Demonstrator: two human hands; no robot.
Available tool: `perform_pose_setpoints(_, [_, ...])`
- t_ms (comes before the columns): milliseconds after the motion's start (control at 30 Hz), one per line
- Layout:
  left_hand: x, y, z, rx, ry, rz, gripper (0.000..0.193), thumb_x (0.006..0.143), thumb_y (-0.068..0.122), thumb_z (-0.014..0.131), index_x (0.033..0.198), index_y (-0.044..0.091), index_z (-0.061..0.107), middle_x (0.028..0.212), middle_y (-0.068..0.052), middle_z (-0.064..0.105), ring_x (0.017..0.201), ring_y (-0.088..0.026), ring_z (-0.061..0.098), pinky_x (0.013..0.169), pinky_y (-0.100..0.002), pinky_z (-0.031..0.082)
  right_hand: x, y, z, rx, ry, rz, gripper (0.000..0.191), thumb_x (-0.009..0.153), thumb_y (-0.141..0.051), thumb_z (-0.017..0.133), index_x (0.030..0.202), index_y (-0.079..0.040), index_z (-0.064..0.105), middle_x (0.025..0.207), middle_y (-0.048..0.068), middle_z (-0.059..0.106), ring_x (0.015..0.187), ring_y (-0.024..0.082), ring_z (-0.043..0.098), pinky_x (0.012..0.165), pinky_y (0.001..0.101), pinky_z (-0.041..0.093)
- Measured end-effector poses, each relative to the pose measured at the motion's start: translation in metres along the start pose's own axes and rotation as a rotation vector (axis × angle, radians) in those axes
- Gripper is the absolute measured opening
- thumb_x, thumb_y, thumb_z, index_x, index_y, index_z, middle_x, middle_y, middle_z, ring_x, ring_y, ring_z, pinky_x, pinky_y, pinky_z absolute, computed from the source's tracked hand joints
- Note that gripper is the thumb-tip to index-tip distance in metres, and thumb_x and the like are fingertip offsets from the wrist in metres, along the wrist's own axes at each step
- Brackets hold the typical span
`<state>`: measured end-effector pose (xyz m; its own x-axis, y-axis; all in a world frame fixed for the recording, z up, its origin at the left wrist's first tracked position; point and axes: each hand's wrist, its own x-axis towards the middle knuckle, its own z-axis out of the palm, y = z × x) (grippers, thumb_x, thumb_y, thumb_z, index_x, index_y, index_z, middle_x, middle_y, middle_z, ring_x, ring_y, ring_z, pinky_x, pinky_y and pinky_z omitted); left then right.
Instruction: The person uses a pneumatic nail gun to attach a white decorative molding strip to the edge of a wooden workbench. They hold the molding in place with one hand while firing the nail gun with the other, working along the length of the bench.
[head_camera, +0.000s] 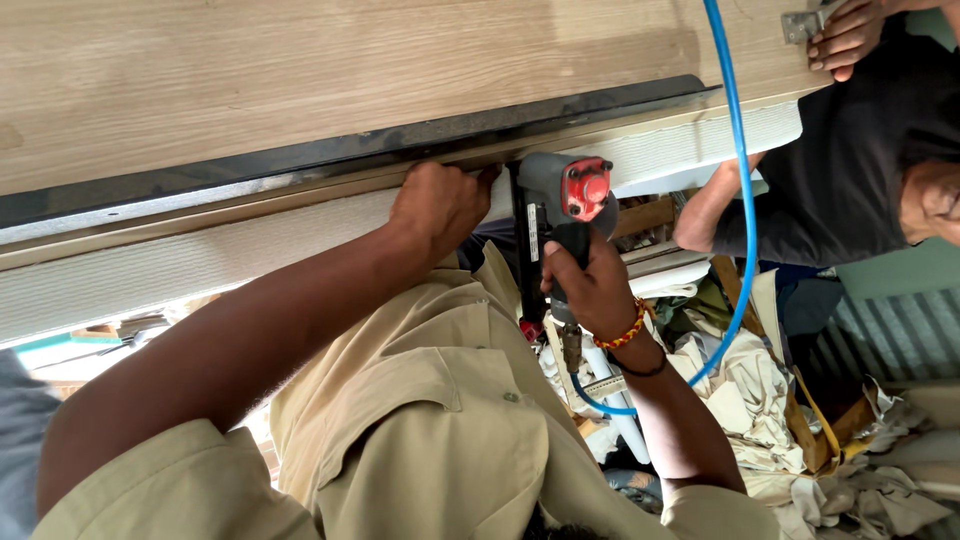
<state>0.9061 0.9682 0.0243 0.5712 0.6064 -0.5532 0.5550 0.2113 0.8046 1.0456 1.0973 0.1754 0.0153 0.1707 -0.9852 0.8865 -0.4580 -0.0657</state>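
Wooden panel (300, 70): large, pale grain, filling the upper part of the view. Its lower edge runs slantwise, higher toward the right, directly above both sets of fingers.

Dark strip (400, 145): a black band along that edge, with a pale wooden batten and a white ribbed layer (200, 260) stacked beneath it. The strip ends past the tool, toward the right.

Tan shirt (430, 430): worn by the person at work, filling the lower middle below the wrists.

Second person, dark shirt (850, 170): upper right, well apart from the fingers. One of their hands (845, 35) lies on the panel corner beside a small metal hinge (805, 25).

Cloth heap (760, 400): crumpled cream fabric and scraps, lower right, behind the right wrist. No container can be made out.

Blue air hose (742, 200): drops from the top edge, loops under the right wrist and rises to the tool's base.

Pneumatic nail gun (560, 200): grey body, red cap, nose set against the dark strip. It stands just beside the left fingertips, with a narrow gap between them.

Left hand (440, 205): fingers curled and pressed up against the strip's underside, holding the edge.

Right hand (590, 285): fingers wrapped firmly round the gun's grip. Beaded bracelet (625, 333) at the wrist.

Open room: slim between the two hands; wider along the edge toward the left.
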Motion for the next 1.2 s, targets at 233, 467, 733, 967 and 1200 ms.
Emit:
perform_pose_setpoints(233, [-0.016, -0.013, 0.021, 0.059, 0.467, 0.015, 0.024, 0.087, 0.016, 0.063, 0.109, 0.006, 0.064, 0.071, -0.008, 0.070, 0.053, -0.021, 0.070, 0.041, -0.038, 0.053, -0.016, 0.001, -0.005, 0.146, 0.043, 0.019, 0.015, 0.105, -0.017, 0.056, 0.101, -0.003, 0.055, 0.080, 0.003, 0.063, 0.069, 0.011, 0.063, 0.064, 0.0266, 0.055])
perform_pose_setpoints(467, [-0.015, -0.017, 0.026, 0.046, 0.519, -0.019, 0.007, 0.080, 0.013, 0.066, 0.082, 0.008, 0.061, 0.066, -0.006, 0.067, 0.050, -0.019, 0.068, 0.038, -0.037, 0.053, -0.009, -0.005, 0.014, 0.159, -0.017, 0.024, 0.016, 0.106, -0.019, 0.057, 0.105, -0.003, 0.055, 0.080, 0.003, 0.063, 0.069, 0.011, 0.063, 0.066, 0.0272, 0.055])
perform_pose_setpoints(733, [-0.015, -0.020, 0.028, -0.069, 0.527, 0.010, 0.005, 0.083, 0.013, 0.064, 0.082, 0.008, 0.061, 0.066, -0.010, 0.069, 0.052, -0.024, 0.070, 0.042, -0.038, 0.054, -0.006, -0.015, 0.029, 0.105, -0.068, 0.026, 0.017, 0.106, -0.020, 0.057, 0.107, -0.003, 0.055, 0.081, 0.002, 0.063, 0.070, 0.010, 0.063, 0.067, 0.0279, 0.055])
perform_pose_setpoints(967, [-0.015, -0.021, 0.027, -0.124, 0.511, 0.027, 0.006, 0.083, 0.013, 0.063, 0.082, 0.007, 0.061, 0.068, -0.011, 0.070, 0.053, -0.025, 0.070, 0.044, -0.038, 0.055, -0.005, -0.019, 0.033, 0.112, -0.080, 0.025, 0.017, 0.106, -0.020, 0.058, 0.106, -0.003, 0.054, 0.081, 0.002, 0.062, 0.070, 0.010, 0.063, 0.067, 0.0278, 0.055])
perform_pose_setpoints(1200, [-0.015, -0.026, 0.026, -0.095, 0.501, 0.048, 0.007, 0.082, 0.013, 0.063, 0.083, 0.006, 0.062, 0.069, -0.011, 0.070, 0.055, -0.024, 0.071, 0.045, -0.037, 0.055, -0.003, -0.022, 0.040, 0.074, -0.059, 0.051, 0.016, 0.104, -0.019, 0.058, 0.106, -0.003, 0.055, 0.078, 0.002, 0.062, 0.067, 0.010, 0.063, 0.064, 0.0275, 0.055])
